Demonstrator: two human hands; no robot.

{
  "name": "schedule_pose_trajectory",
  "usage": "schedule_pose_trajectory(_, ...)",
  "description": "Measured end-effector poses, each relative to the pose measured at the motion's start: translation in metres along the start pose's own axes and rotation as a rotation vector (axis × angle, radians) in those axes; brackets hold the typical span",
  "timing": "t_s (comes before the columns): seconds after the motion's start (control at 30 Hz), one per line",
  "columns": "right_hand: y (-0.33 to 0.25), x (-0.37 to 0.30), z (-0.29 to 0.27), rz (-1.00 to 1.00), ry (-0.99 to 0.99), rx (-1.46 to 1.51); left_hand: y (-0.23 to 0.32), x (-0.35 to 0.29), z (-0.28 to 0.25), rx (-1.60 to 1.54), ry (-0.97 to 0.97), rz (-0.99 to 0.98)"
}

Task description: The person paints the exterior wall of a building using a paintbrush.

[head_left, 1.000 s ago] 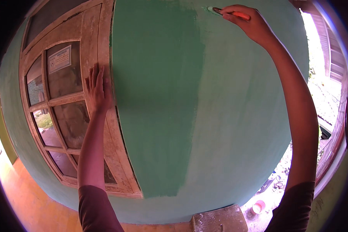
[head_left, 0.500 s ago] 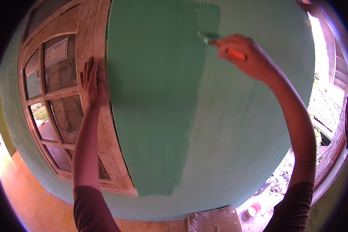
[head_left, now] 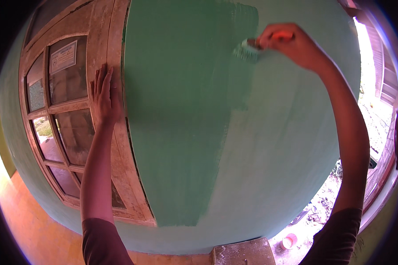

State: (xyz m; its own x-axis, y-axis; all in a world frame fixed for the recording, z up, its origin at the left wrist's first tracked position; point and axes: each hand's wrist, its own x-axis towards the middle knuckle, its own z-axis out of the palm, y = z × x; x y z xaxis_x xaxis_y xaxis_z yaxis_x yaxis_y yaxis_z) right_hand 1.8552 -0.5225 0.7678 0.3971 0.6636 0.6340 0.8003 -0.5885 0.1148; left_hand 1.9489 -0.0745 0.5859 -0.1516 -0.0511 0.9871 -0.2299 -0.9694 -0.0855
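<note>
My right hand [head_left: 288,44] grips a paintbrush [head_left: 247,49] by its red-orange handle, high on the wall. Its paint-covered bristles point left and lie at the right border of a darker green painted band [head_left: 177,115]. To the right of that band the wall [head_left: 274,145] is a paler green. My left hand [head_left: 105,97] rests flat on the wooden window frame [head_left: 115,53], fingers stretched upward and holding nothing.
Glass panes [head_left: 70,88] fill the wooden frame, one bearing a paper notice [head_left: 64,56]. Below stands a brown, paint-spotted stool or box top [head_left: 243,252], with a pinkish bucket [head_left: 289,241] on the ground beside it. Orange floor [head_left: 35,212] shows at lower left.
My right hand has risen slightly and shifted right with the paintbrush. The dark green band reaches further right near its upper part. My left hand stays on the frame.
</note>
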Motion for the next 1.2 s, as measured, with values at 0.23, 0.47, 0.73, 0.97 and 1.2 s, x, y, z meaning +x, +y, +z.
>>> schedule_pose_trajectory(0.23, -0.034, 0.030, -0.029, -0.023, 0.407, -0.322, -0.005, -0.001, -0.005, 0.000, 0.012, 0.005)
schedule_pose_trajectory(0.47, -0.028, 0.047, -0.033, 0.034, 0.331, -0.433, -0.007, -0.002, 0.001, -0.033, 0.014, -0.007)
schedule_pose_trajectory(0.73, -0.002, -0.037, 0.045, -0.069, 0.167, -0.027, -0.004, -0.001, 0.004, -0.031, 0.035, 0.014)
schedule_pose_trajectory(0.97, -0.036, -0.153, 0.177, -0.148, -0.016, -0.125, -0.013, -0.002, 0.002, -0.018, 0.073, 0.053)
schedule_pose_trajectory(1.2, -0.055, -0.211, 0.249, 0.057, -0.301, 0.247, -0.010, -0.002, 0.007, -0.046, 0.086, 0.070)
